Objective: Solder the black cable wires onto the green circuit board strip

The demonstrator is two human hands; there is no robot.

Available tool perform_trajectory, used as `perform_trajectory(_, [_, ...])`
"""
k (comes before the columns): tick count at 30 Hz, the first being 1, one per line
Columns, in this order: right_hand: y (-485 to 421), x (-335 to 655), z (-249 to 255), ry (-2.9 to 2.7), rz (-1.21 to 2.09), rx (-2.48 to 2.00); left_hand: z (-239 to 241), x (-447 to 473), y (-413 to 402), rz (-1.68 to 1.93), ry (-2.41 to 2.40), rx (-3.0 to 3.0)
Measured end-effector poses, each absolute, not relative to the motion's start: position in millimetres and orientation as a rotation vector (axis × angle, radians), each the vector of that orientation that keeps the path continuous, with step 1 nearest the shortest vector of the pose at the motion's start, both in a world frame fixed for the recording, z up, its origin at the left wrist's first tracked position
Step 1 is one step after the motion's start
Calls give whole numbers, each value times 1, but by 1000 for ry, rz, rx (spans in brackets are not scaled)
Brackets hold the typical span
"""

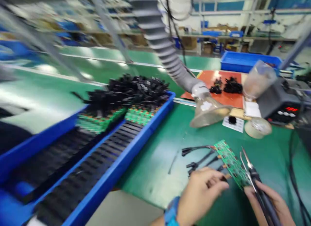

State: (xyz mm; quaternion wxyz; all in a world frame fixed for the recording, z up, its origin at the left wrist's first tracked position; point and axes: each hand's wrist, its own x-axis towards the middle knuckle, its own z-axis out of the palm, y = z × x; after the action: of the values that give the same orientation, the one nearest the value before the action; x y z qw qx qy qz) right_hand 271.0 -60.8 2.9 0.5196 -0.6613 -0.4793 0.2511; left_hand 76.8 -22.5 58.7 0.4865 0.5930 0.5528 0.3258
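A green circuit board lies tilted on the bench, with several black cables leading off its left edge. My left hand, wearing a blue wristband, has its fingers curled at the board's lower left; they pinch a black cable, mostly hidden by the hand. In my right hand are a soldering iron and metal tweezers, held together with both tips pointing up and away. Its fingertips are at the board's near end; whether they touch it I cannot tell.
A long blue tray on the left holds stacked green boards and heaped black cables. The fume hose hangs over the bench, its hood beyond the board. A soldering station stands right, its cord running down.
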Motion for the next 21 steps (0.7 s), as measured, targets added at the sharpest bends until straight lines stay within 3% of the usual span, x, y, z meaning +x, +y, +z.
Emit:
perform_trajectory(14, [-90, 278, 37, -1669, 443, -1207, 48, 82, -11, 633, 1316, 2407])
perform_trajectory(21, [-90, 280, 35, -1713, 424, -1154, 43, 93, -11, 629, 1348, 2556])
